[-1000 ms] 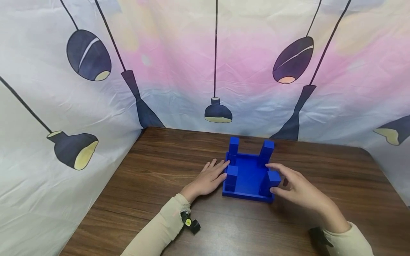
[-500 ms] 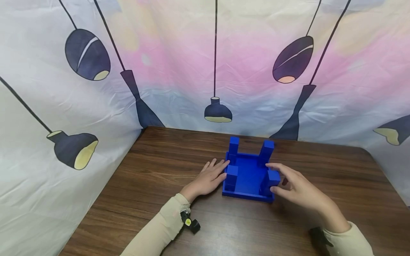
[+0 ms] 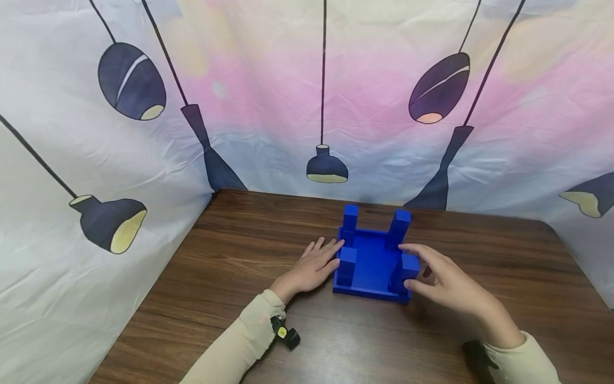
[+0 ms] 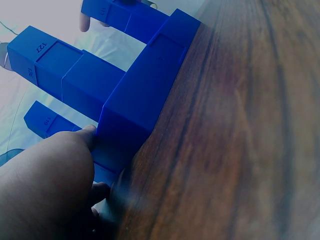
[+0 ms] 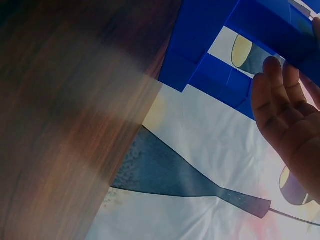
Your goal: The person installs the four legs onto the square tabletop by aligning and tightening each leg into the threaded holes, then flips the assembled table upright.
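Note:
A square blue tray [image 3: 371, 261] with a low rim lies on the table, a blue post upright at each corner. My left hand [image 3: 312, 269] lies at its left side with fingers spread; the fingertips rest at the rim, beside the near left post [image 3: 346, 266]. My right hand [image 3: 448, 280] holds the near right post [image 3: 409, 266], its thumb on the near face and index finger reaching behind. The far left post [image 3: 350, 218] and far right post [image 3: 400, 226] stand untouched. Number marks and seams show on the posts [image 4: 47, 55] in the left wrist view.
The brown wood-grain table [image 3: 230, 256] extends around the tray. Behind it hangs a pastel cloth [image 3: 268, 106] printed with dark lamps. A small black device [image 3: 287, 333] is strapped at the left sleeve.

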The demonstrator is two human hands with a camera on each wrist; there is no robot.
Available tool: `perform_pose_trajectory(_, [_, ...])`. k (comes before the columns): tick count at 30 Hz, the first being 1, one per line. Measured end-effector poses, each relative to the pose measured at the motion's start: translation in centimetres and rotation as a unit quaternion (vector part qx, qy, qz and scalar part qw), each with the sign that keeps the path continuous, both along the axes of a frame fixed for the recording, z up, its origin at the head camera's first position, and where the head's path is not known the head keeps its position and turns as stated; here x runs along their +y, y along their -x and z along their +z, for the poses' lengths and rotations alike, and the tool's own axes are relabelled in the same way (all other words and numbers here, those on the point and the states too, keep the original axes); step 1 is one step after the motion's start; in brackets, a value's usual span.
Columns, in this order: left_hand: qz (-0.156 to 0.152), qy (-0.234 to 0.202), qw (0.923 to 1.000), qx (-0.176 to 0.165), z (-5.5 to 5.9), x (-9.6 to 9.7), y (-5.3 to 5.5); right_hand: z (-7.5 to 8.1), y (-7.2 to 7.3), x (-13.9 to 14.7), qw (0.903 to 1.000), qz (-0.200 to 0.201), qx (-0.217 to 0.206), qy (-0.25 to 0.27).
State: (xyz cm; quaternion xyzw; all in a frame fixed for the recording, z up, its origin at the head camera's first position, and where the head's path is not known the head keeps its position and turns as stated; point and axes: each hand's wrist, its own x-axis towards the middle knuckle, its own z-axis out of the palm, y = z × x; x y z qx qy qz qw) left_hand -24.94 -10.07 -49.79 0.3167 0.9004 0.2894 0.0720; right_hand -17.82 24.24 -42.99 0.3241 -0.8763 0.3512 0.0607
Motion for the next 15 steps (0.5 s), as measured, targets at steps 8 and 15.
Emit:
perform_pose_trajectory(8, [0.001,0.001,1.0000,-0.003,0.16,0.00,-0.10,0.04,-0.09,-0.06,0.9999,-0.006,-0.008,-0.001])
perform_pose_trajectory(15, [0.001,0.000,1.0000,-0.002,0.16,-0.05,-0.08,0.08,-0.08,-0.11,0.9998,-0.006,-0.020,-0.004])
